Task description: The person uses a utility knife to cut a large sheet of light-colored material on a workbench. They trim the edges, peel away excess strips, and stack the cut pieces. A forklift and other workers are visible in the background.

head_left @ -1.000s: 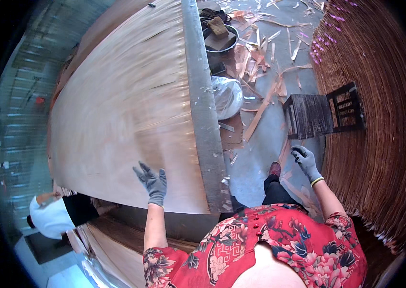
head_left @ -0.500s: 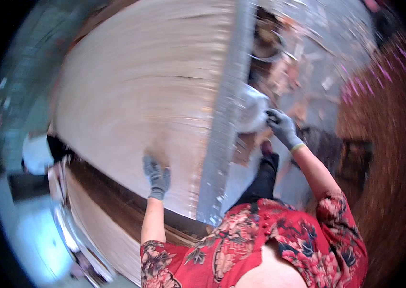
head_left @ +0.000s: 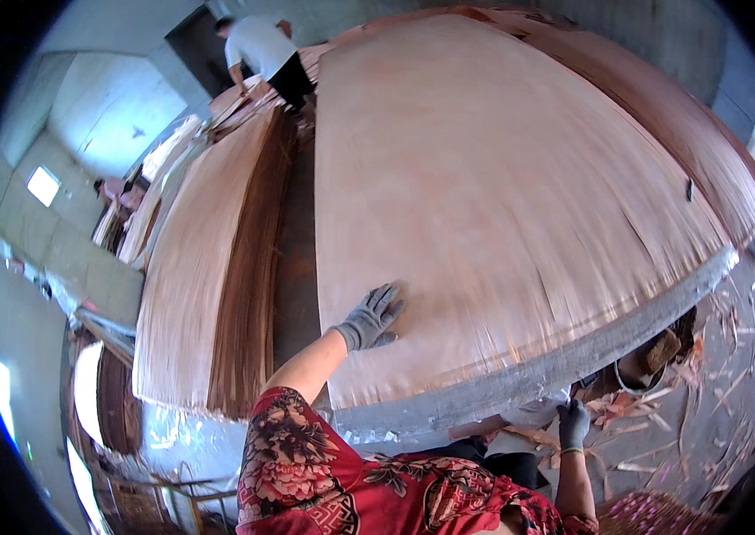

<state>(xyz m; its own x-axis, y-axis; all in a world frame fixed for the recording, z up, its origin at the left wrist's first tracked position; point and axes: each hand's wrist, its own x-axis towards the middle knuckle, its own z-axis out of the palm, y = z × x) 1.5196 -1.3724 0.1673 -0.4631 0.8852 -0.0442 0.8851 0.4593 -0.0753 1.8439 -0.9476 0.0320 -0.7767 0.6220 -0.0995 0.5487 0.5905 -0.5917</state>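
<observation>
A large pale wood veneer sheet [head_left: 484, 178] lies spread in front of me on a grey-edged base [head_left: 484, 398]. My left hand [head_left: 373, 319], in a grey glove, rests flat near the sheet's left front part with fingers outstretched, holding nothing. Low at the right, beyond the base's front edge, is my gloved right hand [head_left: 573, 426]. Its fingers look curled, but what they hold is hidden. Beside it a whitish, rounded thing [head_left: 533, 412] shows partly below the edge; its kind is unclear.
A tall veneer stack [head_left: 248, 294] stands to the left across a narrow gap. Another stack [head_left: 663, 125] lies at far right. A person in a white shirt [head_left: 261, 46] bends at the far left. A round pan [head_left: 638, 379] and wood scraps [head_left: 654, 419] are at right.
My view has swung, so the sheet now spreads ahead and the left stack shows fully. My left hand remains on the sheet, fingers now spread. My right hand stays low beside the whitish thing.
</observation>
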